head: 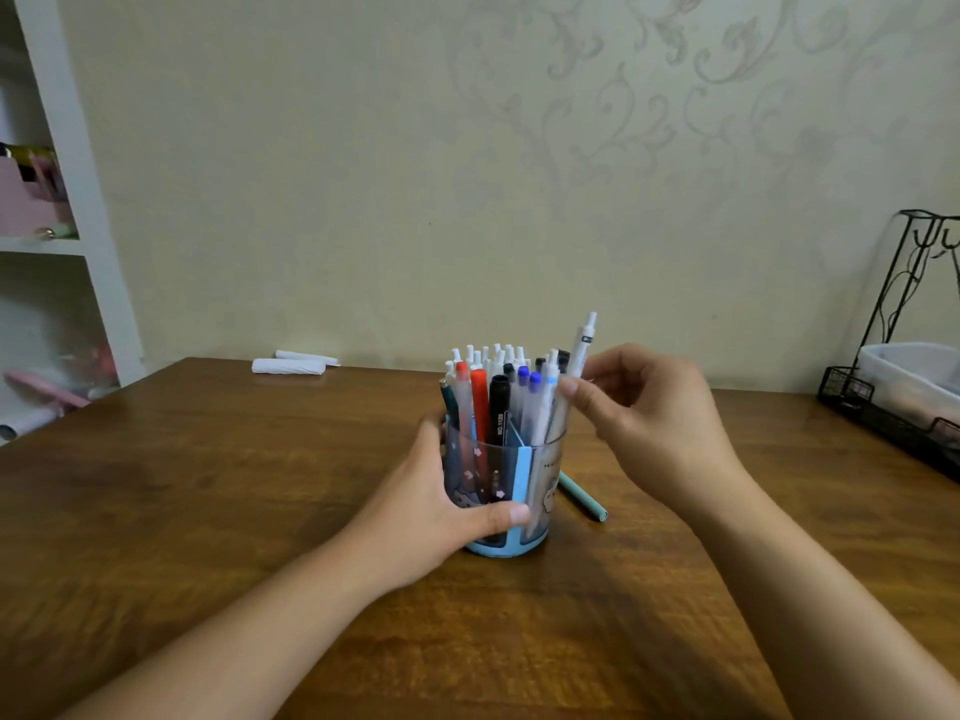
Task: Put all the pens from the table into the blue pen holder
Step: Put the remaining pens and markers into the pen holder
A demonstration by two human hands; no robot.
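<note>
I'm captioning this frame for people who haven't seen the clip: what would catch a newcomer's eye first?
First, the blue pen holder at the middle of the wooden table, crammed with upright pens. The left hand grips its side while the right hand pinches a white pen sticking up above the rest. One teal pen lies on the table just right of the holder.
</note>
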